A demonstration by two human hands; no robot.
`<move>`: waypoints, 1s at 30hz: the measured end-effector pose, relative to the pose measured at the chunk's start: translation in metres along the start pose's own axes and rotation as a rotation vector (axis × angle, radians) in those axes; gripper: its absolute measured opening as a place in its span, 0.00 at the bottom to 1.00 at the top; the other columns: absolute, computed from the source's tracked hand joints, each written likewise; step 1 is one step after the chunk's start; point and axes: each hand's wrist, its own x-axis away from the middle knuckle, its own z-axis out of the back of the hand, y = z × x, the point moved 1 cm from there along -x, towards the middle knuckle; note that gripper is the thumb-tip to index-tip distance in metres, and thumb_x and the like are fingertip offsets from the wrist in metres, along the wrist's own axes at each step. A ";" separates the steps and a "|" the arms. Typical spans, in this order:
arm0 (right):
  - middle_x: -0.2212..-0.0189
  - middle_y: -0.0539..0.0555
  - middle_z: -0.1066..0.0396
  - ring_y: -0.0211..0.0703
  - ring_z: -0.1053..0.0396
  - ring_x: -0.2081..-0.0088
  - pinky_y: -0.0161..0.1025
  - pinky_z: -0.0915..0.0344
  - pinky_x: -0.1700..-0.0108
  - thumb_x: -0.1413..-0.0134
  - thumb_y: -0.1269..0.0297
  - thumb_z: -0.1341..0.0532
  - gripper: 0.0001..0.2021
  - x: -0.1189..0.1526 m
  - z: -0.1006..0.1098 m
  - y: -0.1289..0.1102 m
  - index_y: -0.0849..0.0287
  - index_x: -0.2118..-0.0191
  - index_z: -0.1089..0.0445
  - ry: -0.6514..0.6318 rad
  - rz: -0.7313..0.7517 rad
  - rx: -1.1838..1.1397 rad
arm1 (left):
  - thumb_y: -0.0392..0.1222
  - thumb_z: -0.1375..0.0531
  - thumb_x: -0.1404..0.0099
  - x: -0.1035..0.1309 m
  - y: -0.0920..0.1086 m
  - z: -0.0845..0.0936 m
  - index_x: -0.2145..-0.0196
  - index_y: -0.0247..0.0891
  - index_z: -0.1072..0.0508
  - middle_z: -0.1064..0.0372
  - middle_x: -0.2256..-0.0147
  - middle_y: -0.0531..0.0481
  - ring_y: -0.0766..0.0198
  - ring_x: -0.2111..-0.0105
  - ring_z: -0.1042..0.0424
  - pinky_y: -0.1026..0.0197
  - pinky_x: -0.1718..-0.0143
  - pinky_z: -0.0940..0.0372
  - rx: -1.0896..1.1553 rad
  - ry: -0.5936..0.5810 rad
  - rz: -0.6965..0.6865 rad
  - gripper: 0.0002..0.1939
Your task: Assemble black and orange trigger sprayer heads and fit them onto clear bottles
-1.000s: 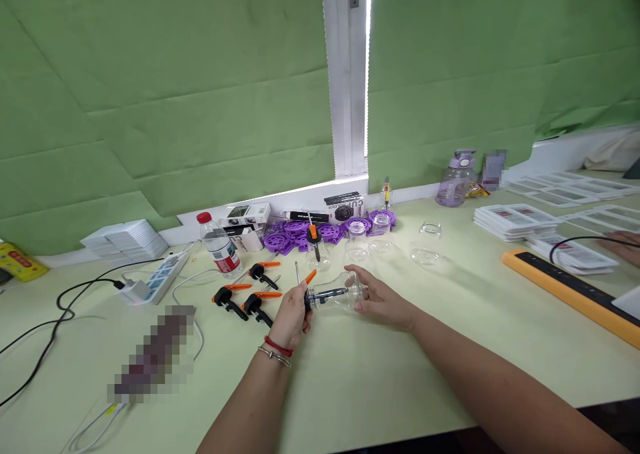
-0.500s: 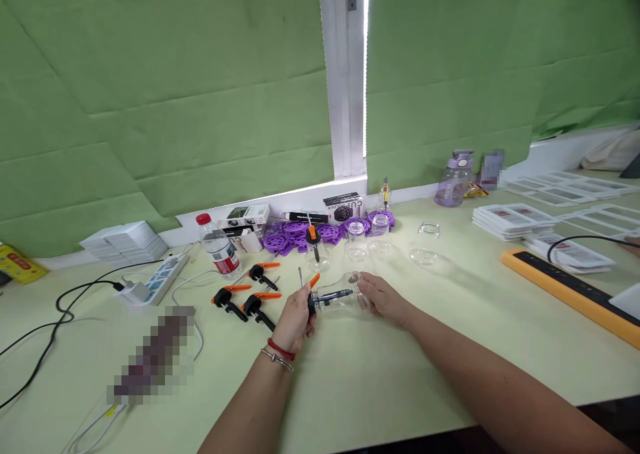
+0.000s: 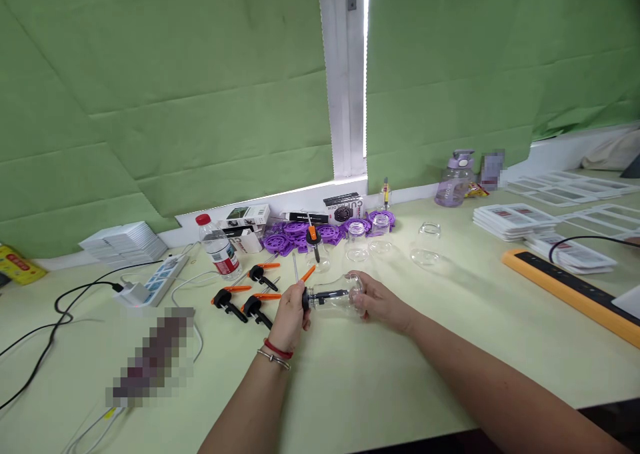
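Observation:
My left hand [image 3: 293,309] is closed around a black spray head [image 3: 306,299] with an orange lever and a thin metal tube. A clear glass bottle [image 3: 330,284] lies sideways between my hands, with the head's dark stem inside it. My right hand [image 3: 377,302] grips the bottle's base end. Left of my hands, several similar black-and-orange spray heads [image 3: 229,302] lie on the table. Behind them stands another glass bottle [image 3: 320,262] with a spray head in it. More clear bottles [image 3: 426,254] without heads stand farther right.
Purple slotted discs [image 3: 295,233] and small boxes [image 3: 345,207] line the back edge. A red-capped water bottle [image 3: 220,251] and a power strip [image 3: 167,277] are at left. To the right are a lilac drink bottle [image 3: 450,187], stacked cards [image 3: 513,219] and an orange-and-black bar [image 3: 565,294].
The spray head and my left hand have shifted slightly left, and the glass bottle is now more level. My right fingers have moved round the bottle's base.

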 end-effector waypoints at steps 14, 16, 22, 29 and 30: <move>0.38 0.59 0.52 0.48 0.50 0.39 0.50 0.42 0.43 0.49 0.79 0.46 0.26 0.006 0.002 -0.016 0.52 0.44 0.44 0.010 0.678 0.993 | 0.60 0.52 0.40 -0.002 0.004 0.011 0.76 0.40 0.40 0.50 0.90 0.63 0.75 0.92 0.59 0.67 0.88 0.55 -0.008 -0.034 0.301 0.21; 0.38 0.59 0.52 0.48 0.51 0.39 0.51 0.41 0.43 0.48 0.81 0.48 0.25 0.006 0.001 -0.018 0.52 0.46 0.42 0.031 0.752 1.049 | 0.61 0.52 0.40 -0.002 0.005 0.012 0.76 0.41 0.40 0.50 0.91 0.63 0.75 0.92 0.60 0.68 0.88 0.55 -0.006 -0.055 0.323 0.21; 0.37 0.50 0.50 0.48 0.59 0.35 0.53 0.38 0.45 0.43 0.80 0.51 0.23 0.011 0.001 -0.019 0.45 0.49 0.36 -0.022 0.787 1.166 | 0.62 0.52 0.41 -0.003 0.004 0.017 0.78 0.41 0.44 0.50 0.91 0.62 0.75 0.93 0.62 0.67 0.89 0.56 0.002 -0.106 0.404 0.22; 0.39 0.54 0.47 0.53 0.48 0.40 0.57 0.42 0.44 0.46 0.71 0.42 0.20 0.013 0.002 -0.020 0.45 0.48 0.35 0.030 0.704 0.954 | 0.60 0.52 0.40 -0.004 0.001 0.016 0.78 0.41 0.43 0.49 0.91 0.62 0.74 0.93 0.59 0.68 0.89 0.54 0.003 -0.101 0.285 0.21; 0.39 0.56 0.48 0.54 0.47 0.41 0.56 0.42 0.44 0.47 0.68 0.40 0.23 0.014 0.002 -0.021 0.46 0.45 0.38 0.034 0.670 0.911 | 0.60 0.52 0.40 -0.004 0.001 0.015 0.78 0.41 0.42 0.49 0.90 0.62 0.74 0.93 0.58 0.68 0.89 0.54 -0.012 -0.097 0.246 0.21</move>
